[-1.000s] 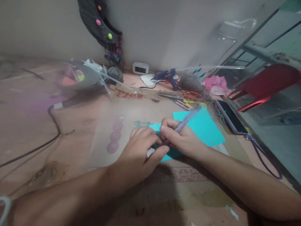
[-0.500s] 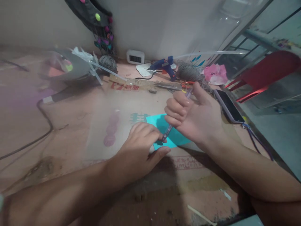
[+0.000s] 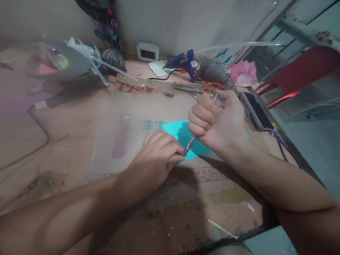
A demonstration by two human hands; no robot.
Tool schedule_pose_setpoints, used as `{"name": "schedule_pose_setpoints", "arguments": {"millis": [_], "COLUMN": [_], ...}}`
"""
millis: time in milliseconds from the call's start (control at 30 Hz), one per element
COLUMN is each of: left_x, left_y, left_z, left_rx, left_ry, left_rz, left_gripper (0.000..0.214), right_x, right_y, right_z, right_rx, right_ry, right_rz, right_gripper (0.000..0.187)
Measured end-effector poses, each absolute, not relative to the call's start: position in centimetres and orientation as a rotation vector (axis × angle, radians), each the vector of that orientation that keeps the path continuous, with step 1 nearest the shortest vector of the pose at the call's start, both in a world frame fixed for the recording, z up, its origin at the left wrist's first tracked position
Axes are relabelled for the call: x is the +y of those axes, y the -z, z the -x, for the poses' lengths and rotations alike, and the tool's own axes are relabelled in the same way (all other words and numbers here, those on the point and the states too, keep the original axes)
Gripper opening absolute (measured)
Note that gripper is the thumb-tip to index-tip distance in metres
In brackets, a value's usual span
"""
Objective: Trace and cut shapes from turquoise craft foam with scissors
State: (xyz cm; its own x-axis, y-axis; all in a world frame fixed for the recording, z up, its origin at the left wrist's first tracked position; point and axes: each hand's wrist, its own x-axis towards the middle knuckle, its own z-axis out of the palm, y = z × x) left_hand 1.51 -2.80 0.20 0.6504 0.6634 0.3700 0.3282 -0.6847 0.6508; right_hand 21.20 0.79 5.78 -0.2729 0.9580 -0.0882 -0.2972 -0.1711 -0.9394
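Left hand (image 3: 156, 157) tightened, paper (image 3: 175, 129) part-hidden, phone (image 3: 256, 110) beyond

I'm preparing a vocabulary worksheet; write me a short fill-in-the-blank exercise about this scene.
1. The right hand grips a ____.
2. The glue gun is mainly coloured ____.
3. The chair is coloured ____.
4. Of the two hands, the phone lies nearer the ____ one.
Missing words: pen; blue; red; right.
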Motion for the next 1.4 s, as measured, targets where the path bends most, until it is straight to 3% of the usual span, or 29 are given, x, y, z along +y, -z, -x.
{"name": "schedule_pose_setpoints", "arguments": {"millis": [500,1400], "left_x": [-2.9,-2.8], "left_y": [-0.1,0.1], "left_z": [-1.5,-1.6], "left_rx": [0.763,0.756], "left_ry": [-0.844,-0.84], "left_rz": [-2.322,-2.304], "left_gripper": [0.018,0.017], "right_x": [0.8,0.7], "right_y": [-5.8,-5.9], "right_z": [-20.6,-20.6], "right_rx": [-0.764,-0.787], "right_ry": [-1.828,-1.791], "right_rz": [0.689,0.771], "right_gripper": [0.056,0.059]}}
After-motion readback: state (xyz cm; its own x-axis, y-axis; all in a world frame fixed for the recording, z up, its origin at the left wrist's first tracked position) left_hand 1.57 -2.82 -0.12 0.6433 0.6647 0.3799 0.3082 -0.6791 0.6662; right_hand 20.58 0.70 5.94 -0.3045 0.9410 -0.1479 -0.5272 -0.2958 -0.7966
